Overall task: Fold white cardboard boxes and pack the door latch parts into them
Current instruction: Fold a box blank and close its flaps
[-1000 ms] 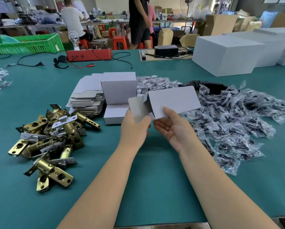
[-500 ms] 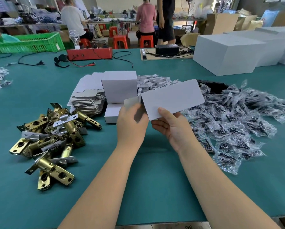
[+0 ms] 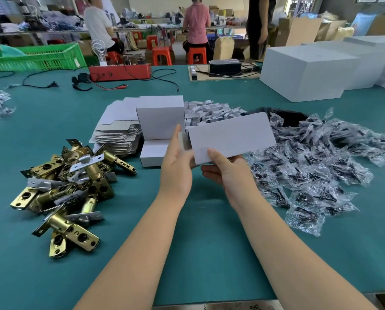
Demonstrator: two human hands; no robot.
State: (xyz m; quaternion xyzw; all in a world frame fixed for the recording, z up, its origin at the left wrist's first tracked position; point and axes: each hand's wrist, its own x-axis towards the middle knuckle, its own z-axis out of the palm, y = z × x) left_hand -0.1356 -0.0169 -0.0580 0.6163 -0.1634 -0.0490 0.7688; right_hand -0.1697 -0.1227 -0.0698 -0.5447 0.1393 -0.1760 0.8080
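White cardboard box (image 3: 230,136) held in the air above the bench (image 3: 198,253), mid-fold, still a flat-ish sleeve. Right hand (image 3: 229,173) pinches its lower left corner, thumb on the front face, other fingers curled behind. Left hand (image 3: 177,162) has straight fingers pressed together against the end flap (image 3: 183,140), pushing it in. Risks, as judgement: the flap could crease off its score line or slip past the opening if pushed at an angle; a one-corner grip leaves the long panel free to twist or sag, so the sleeve may collapse flat again; too hard a push could knock the box out of the pinch. Door latch parts (image 3: 68,186), brass with silver plates, lie heaped on the bench to the left, none packed yet. Plastic bags of small dark hardware (image 3: 316,166) sprawl to the right, near the right forearm. Behind the hands: a stack of flat box blanks (image 3: 117,135), two folded boxes (image 3: 160,128), a pile of small white card pieces (image 3: 211,111). Nothing blocks the fold itself; the bag pile crowds the right-side set-down area.
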